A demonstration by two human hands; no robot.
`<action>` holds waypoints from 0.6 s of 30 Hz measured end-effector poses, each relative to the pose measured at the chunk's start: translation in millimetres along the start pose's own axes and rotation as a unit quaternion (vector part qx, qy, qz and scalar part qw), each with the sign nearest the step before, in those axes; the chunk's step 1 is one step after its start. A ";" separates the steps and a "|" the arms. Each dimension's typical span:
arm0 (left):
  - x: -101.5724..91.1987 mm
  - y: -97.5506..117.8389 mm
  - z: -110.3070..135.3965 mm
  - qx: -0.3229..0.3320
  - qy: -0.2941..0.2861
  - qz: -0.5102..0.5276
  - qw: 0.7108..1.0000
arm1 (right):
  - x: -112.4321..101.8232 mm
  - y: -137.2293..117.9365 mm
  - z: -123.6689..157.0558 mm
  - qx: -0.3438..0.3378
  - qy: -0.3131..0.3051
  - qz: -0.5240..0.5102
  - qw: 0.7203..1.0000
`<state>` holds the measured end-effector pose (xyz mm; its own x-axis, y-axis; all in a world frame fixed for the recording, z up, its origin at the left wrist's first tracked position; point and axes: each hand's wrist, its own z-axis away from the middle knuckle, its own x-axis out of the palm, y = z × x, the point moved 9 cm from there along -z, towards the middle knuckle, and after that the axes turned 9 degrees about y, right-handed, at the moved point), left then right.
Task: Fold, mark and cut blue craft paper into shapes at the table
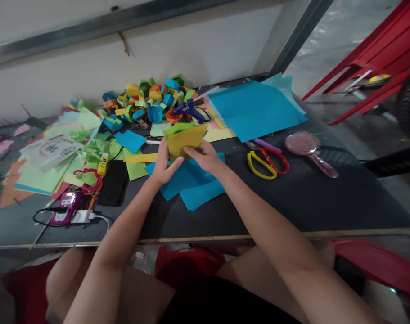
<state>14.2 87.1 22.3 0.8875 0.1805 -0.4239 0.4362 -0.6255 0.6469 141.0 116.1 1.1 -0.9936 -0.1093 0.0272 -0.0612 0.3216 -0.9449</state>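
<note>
A yellow sheet of paper (191, 138) is held up between both hands over the middle of the table. My left hand (164, 164) grips its left side, the thumb lying across the lower edge. My right hand (206, 156) pinches the right side, fingers pressed on the front. Green paper (178, 129) shows behind the yellow sheet's top edge; whether the two are joined I cannot tell. Beneath the hands lie blue paper sheets (201, 191). A yellow paper strip (140, 158) sticks out left of my left hand.
Scissors (267, 164) and a hairbrush (306, 148) lie on the right. Large blue sheets (259, 108), a glue gun (190, 110) and a pile of folded paper pieces (147, 101) are behind. At left are a phone (113, 183), a glue stick (102, 164) and loose coloured paper (49, 171).
</note>
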 end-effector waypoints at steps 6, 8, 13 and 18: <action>9.9 -5.5 -1.3 -0.037 0.013 0.023 0.999 | 14.9 11.9 3.4 0.000 -0.025 0.059 0.998; -3.8 -10.9 -9.4 -0.035 0.025 0.021 0.999 | 11.1 13.2 2.7 0.006 -0.009 0.103 0.995; -86.7 -56.0 -23.4 -0.104 0.109 -0.267 0.952 | -24.9 22.8 -4.2 0.061 0.114 0.092 0.987; -98.8 -98.5 -8.3 -0.164 -0.046 -0.402 0.899 | -34.2 27.3 -7.6 0.083 0.130 0.033 0.987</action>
<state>-115.3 137.2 5.7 0.2553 0.4008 -0.8799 0.9656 -0.0598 0.2529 172.6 135.8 -23.1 -0.9868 0.1598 0.0264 -0.0005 0.1599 -0.9871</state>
